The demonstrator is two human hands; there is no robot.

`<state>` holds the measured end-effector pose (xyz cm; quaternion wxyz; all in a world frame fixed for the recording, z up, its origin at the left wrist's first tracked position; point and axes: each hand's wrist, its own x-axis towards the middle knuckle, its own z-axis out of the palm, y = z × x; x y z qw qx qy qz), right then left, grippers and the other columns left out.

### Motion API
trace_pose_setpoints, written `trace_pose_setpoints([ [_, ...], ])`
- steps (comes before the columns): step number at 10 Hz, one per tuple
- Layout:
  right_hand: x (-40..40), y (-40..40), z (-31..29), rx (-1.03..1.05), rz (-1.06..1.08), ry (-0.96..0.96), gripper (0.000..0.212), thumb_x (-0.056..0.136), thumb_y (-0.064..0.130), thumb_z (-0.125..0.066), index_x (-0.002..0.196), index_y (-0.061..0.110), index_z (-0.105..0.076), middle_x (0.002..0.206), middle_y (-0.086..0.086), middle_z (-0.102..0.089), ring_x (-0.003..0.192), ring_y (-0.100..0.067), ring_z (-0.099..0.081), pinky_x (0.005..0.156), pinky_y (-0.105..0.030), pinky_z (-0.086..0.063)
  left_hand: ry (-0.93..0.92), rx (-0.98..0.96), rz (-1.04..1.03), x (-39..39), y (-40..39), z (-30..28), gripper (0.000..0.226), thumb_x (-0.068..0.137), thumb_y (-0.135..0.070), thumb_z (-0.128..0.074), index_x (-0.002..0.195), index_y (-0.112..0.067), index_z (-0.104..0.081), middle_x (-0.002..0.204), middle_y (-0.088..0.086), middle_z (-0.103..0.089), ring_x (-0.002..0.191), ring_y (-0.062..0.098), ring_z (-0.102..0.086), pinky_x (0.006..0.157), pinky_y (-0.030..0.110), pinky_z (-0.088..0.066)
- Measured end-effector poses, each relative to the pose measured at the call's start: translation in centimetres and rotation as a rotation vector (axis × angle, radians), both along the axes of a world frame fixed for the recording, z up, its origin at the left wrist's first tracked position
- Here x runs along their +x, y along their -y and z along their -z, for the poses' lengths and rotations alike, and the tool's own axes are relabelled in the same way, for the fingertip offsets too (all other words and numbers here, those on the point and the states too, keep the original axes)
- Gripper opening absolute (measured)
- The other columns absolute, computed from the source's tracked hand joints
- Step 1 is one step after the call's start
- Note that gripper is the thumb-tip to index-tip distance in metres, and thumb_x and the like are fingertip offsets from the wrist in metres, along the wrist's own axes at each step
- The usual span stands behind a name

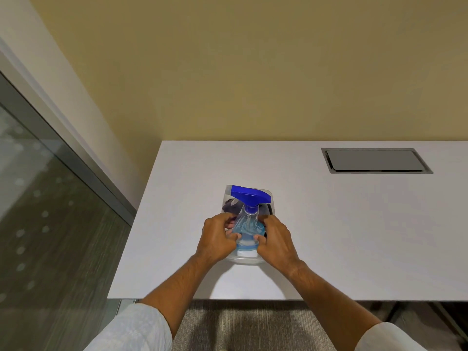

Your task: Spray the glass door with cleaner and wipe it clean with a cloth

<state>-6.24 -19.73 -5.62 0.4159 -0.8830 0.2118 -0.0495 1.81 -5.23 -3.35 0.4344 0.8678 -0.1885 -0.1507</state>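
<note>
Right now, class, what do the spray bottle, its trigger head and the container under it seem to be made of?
Spray bottle: clear plastic, probably; blue liquid shows through the wall.
Trigger head: opaque blue plastic, smooth with a slight sheen.
Container: transparent, likely plastic; a dark item, perhaps a cloth, is visible through it.

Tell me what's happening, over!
Both hands, left and right, on the spray bottle in its clear tub. Cloth not clearly seen. Nothing blocking.
</note>
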Motion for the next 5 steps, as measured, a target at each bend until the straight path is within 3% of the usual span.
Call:
trace_pose_setpoints([
  [1,-0.1,0.0,0.0,0.011,-0.012,0.007,0.050,0.086,0.018,-0.071,0.130,0.013,-0.048,0.124,-0.005,-0.060,0.108,-0.021,-0.062,0.090,-0.026,-0.052,0.002,-0.019,0.010,0.0,-0.2,0.1,0.042,0.075,-0.009,-0.078,0.114,-0.011,-0.064,0.105,0.002,-0.069,0.095,0.016,-0.066,0.081,0.025,-0.058],
  [3,-0.5,-0.4,-0.2,-0.069,-0.059,0.013,0.056,0.085,0.030,-0.069,0.134,0.014,-0.047,0.127,-0.006,-0.059,0.111,-0.020,-0.060,0.094,-0.031,-0.052,0.050,0.037,0.098,-0.5,-0.6,-0.5,0.050,0.077,-0.016,-0.077,0.124,-0.012,-0.058,0.118,0.003,-0.067,0.102,0.014,-0.063,0.079,0.013,-0.047],
  [4,-0.4,-0.2,-1.1,-0.230,-0.013,0.079,0.071,0.078,0.053,-0.060,0.137,0.015,-0.046,0.130,-0.005,-0.060,0.116,-0.021,-0.057,0.097,-0.033,-0.049,0.143,0.081,0.151,-0.4,-1.0,-1.9,0.065,0.080,-0.028,-0.075,0.137,-0.015,-0.045,0.131,0.004,-0.058,0.118,0.021,-0.057,0.090,0.017,-0.039],
  [5,-0.3,0.3,-0.8,-0.352,-0.018,0.146,0.083,0.077,0.061,-0.057,0.143,0.013,-0.040,0.140,-0.008,-0.054,0.128,-0.026,-0.051,0.107,-0.041,-0.043,0.196,0.177,0.120,-0.3,-1.5,-2.3,0.087,0.080,-0.046,-0.069,0.149,-0.014,-0.028,0.151,0.006,-0.040,0.136,0.024,-0.041,0.103,0.020,-0.025],
])
